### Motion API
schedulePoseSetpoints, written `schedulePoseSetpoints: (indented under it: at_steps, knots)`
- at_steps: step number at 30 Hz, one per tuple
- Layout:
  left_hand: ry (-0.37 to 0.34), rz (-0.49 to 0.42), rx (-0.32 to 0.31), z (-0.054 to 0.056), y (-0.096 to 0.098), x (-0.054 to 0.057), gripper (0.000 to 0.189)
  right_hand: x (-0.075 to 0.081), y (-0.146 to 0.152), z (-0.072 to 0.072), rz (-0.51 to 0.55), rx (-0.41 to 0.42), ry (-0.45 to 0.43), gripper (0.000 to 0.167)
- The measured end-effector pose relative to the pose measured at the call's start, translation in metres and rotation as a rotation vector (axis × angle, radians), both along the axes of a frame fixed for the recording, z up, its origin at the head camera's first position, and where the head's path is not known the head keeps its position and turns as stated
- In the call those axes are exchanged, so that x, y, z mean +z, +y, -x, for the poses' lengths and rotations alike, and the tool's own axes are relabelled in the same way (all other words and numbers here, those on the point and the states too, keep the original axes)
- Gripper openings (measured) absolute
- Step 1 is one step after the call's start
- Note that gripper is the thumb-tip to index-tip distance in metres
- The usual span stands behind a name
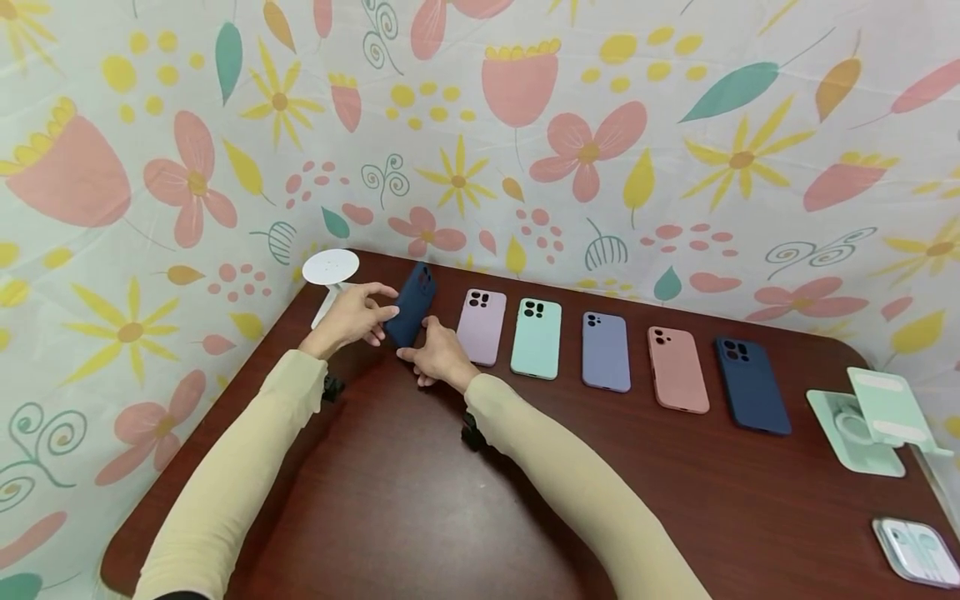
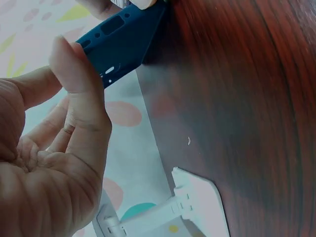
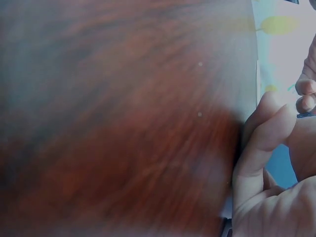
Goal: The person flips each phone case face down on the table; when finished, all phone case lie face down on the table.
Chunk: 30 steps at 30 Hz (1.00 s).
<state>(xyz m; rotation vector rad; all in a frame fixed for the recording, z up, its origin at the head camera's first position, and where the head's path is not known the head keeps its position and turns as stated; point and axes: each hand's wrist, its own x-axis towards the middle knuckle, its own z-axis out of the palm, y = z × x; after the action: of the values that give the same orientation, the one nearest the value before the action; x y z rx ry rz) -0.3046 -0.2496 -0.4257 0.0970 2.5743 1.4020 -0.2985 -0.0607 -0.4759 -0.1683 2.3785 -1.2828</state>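
Observation:
A dark blue phone case (image 1: 412, 305) stands tilted over the back left of the table, held between both hands. My left hand (image 1: 356, 315) pinches its left edge with thumb and fingertips. At the lower right edge, my right hand (image 1: 441, 352) grips the case with thumb and curled fingers. In the left wrist view the case (image 2: 121, 54) shows its hollow inner side and the cut-outs along its end. Blue from the case (image 3: 280, 165) appears between the fingers and thumb of the right hand (image 3: 269, 163) in the right wrist view.
Right of the hands lie a lilac case (image 1: 482, 327), a mint case (image 1: 537, 337), a lavender-blue case (image 1: 606, 354), a pink case (image 1: 678, 371) and another dark blue case (image 1: 757, 392). A white round-topped stand (image 1: 331, 267) is at left, a mint folding stand (image 1: 862, 425) and boxed earphones (image 1: 918, 552) at right.

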Motion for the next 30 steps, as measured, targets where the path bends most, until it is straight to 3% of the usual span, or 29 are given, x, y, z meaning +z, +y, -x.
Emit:
schedulePoseSetpoints:
  at_steps: [7,18,30]
  knots:
    - [0.044,0.15,-0.007,-0.002,-0.004,-0.003,0.047,0.001,-0.001,-0.001,-0.014,0.0,0.009,0.076]
    - [-0.009,0.286,-0.009,-0.004,-0.006,-0.005,0.079,0.001,-0.001,-0.005,-0.015,-0.019,0.012,0.077]
    - [-0.08,0.317,-0.029,-0.001,-0.005,-0.016,0.086,0.001,-0.001,-0.005,-0.044,-0.038,0.018,0.078]
